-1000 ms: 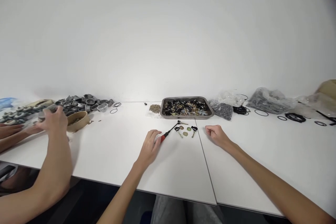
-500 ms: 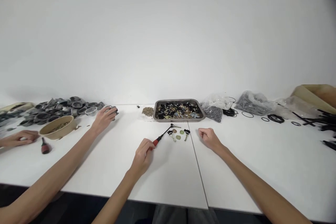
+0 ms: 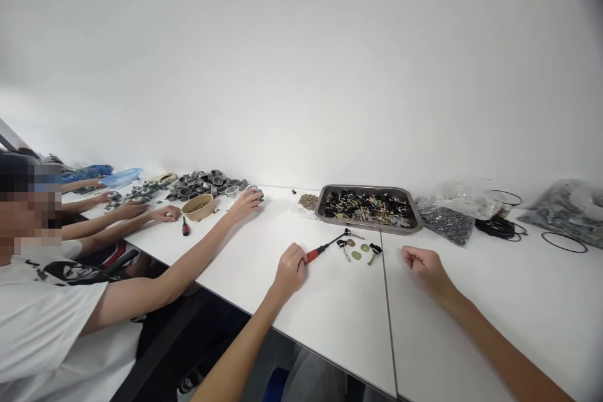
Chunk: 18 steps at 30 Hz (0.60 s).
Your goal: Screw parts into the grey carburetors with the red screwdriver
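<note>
Red-handled screwdriver [image 3: 315,254] gripped at the handle end by the left hand [image 3: 289,270], midway across the white bench [image 3: 330,308], with its shaft angled toward the far edge. Right hand [image 3: 426,266] rests curled in a fist, contents unseen. Loose bolts and washers [image 3: 357,251] lie between the hands. Metal tray [image 3: 362,188] sits beyond them, near the far edge.

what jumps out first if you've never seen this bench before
The metal tray heaped with black and brass parts sits mid-table by the wall. Just in front, the left hand grips a red-handled screwdriver beside a few loose screws and washers, while the right hand rests as a fist. Far left, a co-worker's hand rests beside a pile of grey parts.
</note>
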Each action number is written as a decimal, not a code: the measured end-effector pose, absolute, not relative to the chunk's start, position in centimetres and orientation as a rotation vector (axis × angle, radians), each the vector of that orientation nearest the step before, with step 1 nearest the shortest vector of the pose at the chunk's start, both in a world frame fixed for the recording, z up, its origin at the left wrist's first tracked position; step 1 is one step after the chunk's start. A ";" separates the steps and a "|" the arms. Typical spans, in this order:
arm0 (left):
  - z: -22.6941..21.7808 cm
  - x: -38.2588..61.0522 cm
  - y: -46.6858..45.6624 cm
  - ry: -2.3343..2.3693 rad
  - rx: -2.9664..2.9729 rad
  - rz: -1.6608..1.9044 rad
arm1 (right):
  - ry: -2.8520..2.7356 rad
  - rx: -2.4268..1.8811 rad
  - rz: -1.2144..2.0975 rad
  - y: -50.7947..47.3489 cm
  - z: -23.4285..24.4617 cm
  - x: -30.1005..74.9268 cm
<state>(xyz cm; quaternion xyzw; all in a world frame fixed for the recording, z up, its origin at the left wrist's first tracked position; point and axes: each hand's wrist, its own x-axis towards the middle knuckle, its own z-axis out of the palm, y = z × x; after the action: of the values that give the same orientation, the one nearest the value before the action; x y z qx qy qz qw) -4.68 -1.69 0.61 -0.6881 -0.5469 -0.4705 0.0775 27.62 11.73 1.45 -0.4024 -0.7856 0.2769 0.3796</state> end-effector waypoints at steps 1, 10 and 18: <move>0.7 -4.6 -1.7 -1.637 -2.039 -1.407 | -2.003 -1.030 0.711 11.8 1.5 27.6; 3.4 -7.9 -0.7 -1.743 -1.896 -1.304 | -1.935 -1.035 0.766 13.0 0.8 27.7; 11.5 -16.1 6.5 -2.063 -1.687 -0.943 | -1.793 -1.084 0.751 13.5 0.4 28.2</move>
<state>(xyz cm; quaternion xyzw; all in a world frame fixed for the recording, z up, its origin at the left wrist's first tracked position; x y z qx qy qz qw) -16.08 6.47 11.48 -0.5893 -0.7209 -0.3294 0.1566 28.24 13.46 0.44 -0.4369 -0.7226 0.3026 0.4420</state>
